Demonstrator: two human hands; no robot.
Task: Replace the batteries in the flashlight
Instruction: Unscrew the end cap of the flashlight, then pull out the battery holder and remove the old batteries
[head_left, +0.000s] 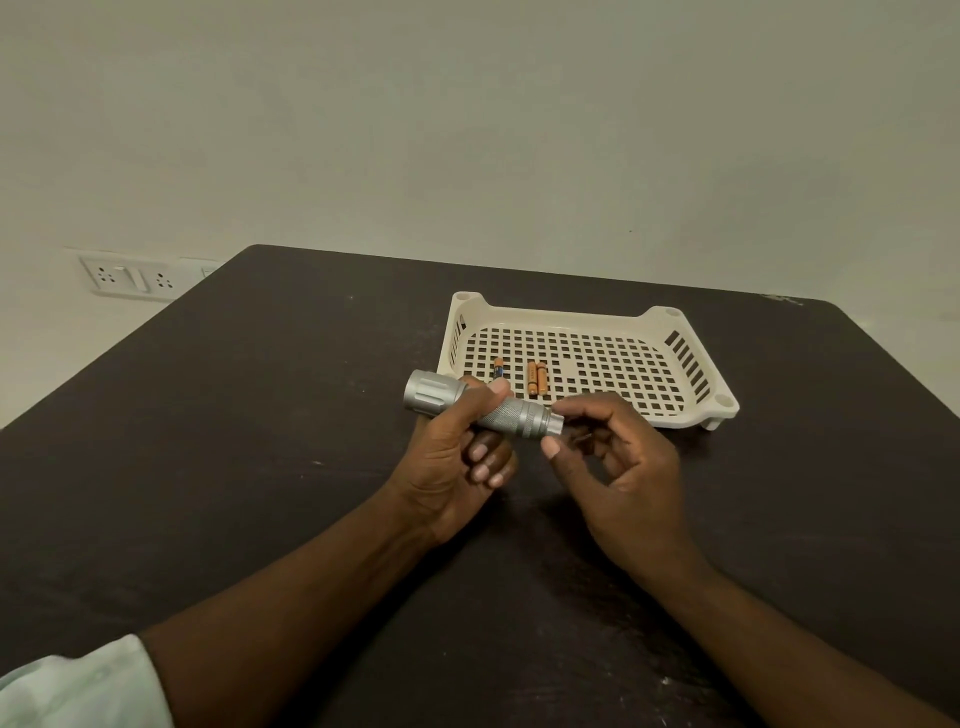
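1. Sleeve (78, 686) nearest; your left hand (457, 457) wraps the torch (483, 405), held over the table (208, 467).
2. Right hand (618, 462) pinches the tail cap (545, 422), fingers curled; twist it straight.
3. Batteries (536, 378) wait in the tray (691, 410).

Both bare forearms reach up from the lower corners to mid-frame. The left hand (452, 447) has its fingers curled tight in a grip, thumb on top. The right hand (618, 457) is half-curled, thumb and forefinger tips close together in a pinch, just right of the left
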